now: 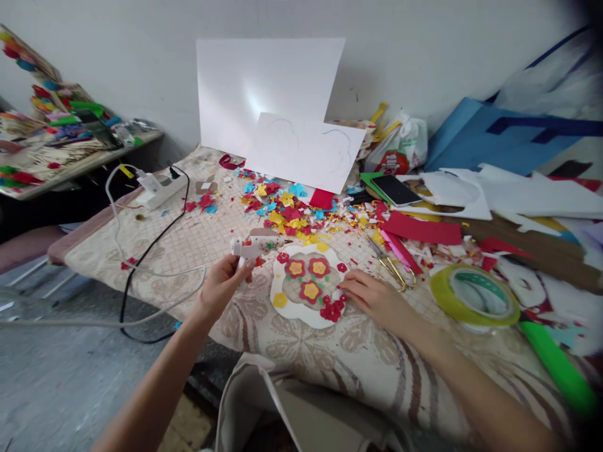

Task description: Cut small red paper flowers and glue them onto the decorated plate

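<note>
My left hand (225, 282) is closed around the handle of a white hot glue gun (249, 247), whose nozzle points right over the table. Just beyond its tip lies a scalloped white paper frame (286, 310), decorated with red and yellow paper flowers. Three red-and-yellow blossoms (311, 291) with green leaves sit in its middle. A cluster of red flowers (332, 309) is at its lower right. My right hand (372, 298) rests at the frame's right edge with fingers pinched together. Small red bits show at those fingertips; whether they are held is unclear.
Gold-handled scissors (396, 271) and a roll of yellow tape (475, 296) lie to the right. Coloured paper scraps (292, 213) cover the table's back. A power strip (162, 190) with trailing cables stands left. A phone (396, 189) lies on papers; white sheets (301, 154) lean behind.
</note>
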A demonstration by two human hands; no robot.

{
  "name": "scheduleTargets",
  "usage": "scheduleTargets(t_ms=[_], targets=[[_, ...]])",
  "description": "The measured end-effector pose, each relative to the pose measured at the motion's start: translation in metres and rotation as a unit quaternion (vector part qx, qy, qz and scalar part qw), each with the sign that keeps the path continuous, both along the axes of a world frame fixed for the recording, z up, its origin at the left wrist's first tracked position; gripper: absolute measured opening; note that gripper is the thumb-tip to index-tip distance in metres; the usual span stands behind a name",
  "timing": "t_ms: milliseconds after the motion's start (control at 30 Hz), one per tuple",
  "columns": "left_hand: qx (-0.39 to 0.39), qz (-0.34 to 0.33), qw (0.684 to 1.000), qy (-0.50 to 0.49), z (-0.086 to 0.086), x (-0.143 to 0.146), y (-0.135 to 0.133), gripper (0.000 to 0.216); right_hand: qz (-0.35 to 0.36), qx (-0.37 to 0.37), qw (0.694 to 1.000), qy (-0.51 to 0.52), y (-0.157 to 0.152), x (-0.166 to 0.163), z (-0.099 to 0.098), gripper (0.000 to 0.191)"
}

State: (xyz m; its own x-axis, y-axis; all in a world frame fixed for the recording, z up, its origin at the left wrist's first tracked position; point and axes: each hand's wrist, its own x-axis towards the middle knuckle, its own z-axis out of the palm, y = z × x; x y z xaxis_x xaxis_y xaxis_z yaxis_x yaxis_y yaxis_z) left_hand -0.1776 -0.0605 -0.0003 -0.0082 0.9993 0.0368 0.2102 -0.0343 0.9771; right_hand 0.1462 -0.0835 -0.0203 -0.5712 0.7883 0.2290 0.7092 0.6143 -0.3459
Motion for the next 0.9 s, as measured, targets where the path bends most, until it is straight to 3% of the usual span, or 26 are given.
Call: scheduleTargets(t_ms=[433, 900], targets=[[0.035, 0.064, 0.996, 0.044, -0.007, -0.005, 0.008, 0.032, -0.086, 0.035, 0.992, 0.087, -0.01, 0.006, -0.01, 0.021], [0.013, 0.019, 0.999, 0.039, 0.0, -0.007, -0.006, 0.034, -0.127, 0.039, 0.977, 0.166, -0.016, -0.002, -0.009, 0.015]])
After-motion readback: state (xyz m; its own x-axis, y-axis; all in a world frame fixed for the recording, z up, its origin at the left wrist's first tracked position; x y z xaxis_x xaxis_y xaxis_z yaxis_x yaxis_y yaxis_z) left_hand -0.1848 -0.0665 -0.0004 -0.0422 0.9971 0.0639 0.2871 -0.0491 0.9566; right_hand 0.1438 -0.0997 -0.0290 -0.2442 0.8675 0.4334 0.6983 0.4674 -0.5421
